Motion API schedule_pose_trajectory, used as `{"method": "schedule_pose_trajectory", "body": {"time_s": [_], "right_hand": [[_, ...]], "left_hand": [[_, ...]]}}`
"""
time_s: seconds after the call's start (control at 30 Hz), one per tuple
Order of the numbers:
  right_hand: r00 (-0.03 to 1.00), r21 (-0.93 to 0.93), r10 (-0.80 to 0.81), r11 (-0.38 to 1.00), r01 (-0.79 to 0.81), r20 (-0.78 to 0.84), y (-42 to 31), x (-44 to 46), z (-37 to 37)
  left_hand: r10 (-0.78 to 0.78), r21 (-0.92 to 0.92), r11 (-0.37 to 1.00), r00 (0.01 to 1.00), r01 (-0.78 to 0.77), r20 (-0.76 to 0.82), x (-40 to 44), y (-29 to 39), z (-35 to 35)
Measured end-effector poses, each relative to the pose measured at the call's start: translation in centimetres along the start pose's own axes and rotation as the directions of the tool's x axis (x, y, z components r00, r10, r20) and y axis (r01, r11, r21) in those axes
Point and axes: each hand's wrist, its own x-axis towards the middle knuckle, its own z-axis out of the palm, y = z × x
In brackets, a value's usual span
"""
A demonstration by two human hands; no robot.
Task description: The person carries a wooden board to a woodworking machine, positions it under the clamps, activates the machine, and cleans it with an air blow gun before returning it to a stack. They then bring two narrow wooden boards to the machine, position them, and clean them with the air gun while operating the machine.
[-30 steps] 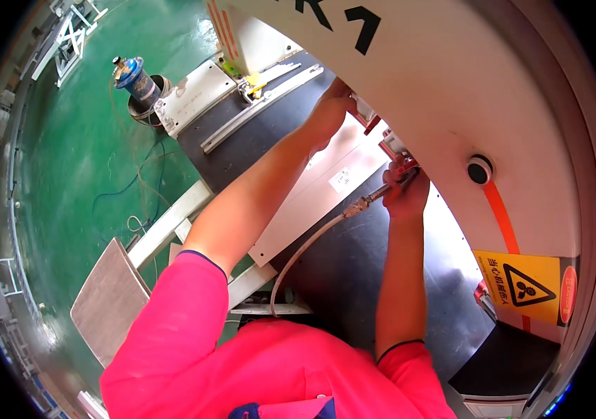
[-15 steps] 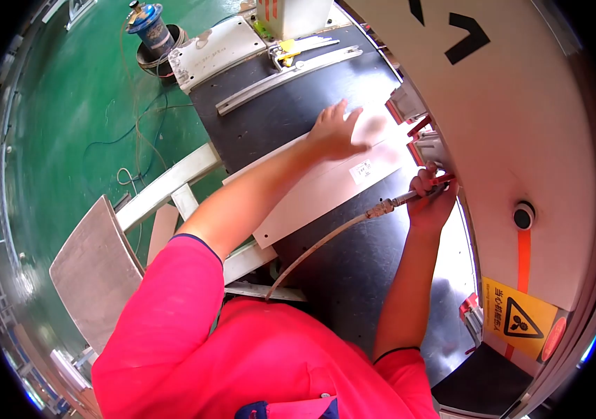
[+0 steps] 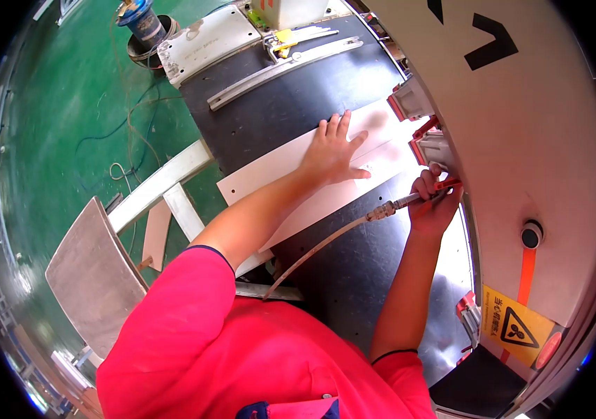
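My left hand (image 3: 331, 155) lies with spread fingers on a pale flat panel (image 3: 256, 183) that rests on the dark table (image 3: 242, 136). Under the edge of the large white machine, my right hand (image 3: 435, 204) is wrapped round an air gun (image 3: 410, 200) with a red part. A beige hose (image 3: 326, 241) runs from the gun's metal fitting down toward my body. Two grey clamps with red edges (image 3: 432, 150) stand just beyond my right hand, near the panel's right end.
The white machine housing (image 3: 521, 140) overhangs the right side, with a yellow warning label (image 3: 514, 325). A metal rail (image 3: 284, 72) and yellow-handled tool (image 3: 284, 43) lie at the table's back. A grey seat-like board (image 3: 95, 276) stands left. A blue canister (image 3: 137, 21) is on the green floor.
My left hand has come out from under the machine and down onto the panel, fingers spread. My right hand still holds the air gun. The view has shifted.
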Motion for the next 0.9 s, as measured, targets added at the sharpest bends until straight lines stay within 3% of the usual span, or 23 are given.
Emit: {"method": "schedule_pose_trajectory", "body": {"time_s": [0.53,0.63,0.73,0.77,0.9], "right_hand": [[0.998,-0.044,-0.005,0.999,0.003,-0.056,-0.2,0.0,0.0],[0.970,-0.158,-0.057,0.987,0.020,-0.236,-0.4,-0.7,0.3],[0.945,-0.285,-0.122,0.958,0.033,-0.303,0.3,-1.6,0.1],[0.916,-0.365,-0.138,0.931,-0.010,-0.376,0.6,-2.0,0.4],[0.724,-0.379,-0.136,0.907,-0.185,-0.676,1.6,-2.6,-3.7]], "left_hand": [[-0.065,0.047,0.997,0.998,0.064,0.023,0.2,0.6,0.7],[-0.066,0.052,0.997,0.998,0.066,0.011,0.2,0.7,0.8],[-0.075,0.048,0.996,0.997,0.075,-0.008,-0.1,1.1,0.7],[-0.081,0.043,0.996,0.997,0.082,-0.018,-0.2,1.3,0.7],[-0.060,0.011,0.998,0.995,0.061,-0.074,-0.2,1.4,1.1]]}}
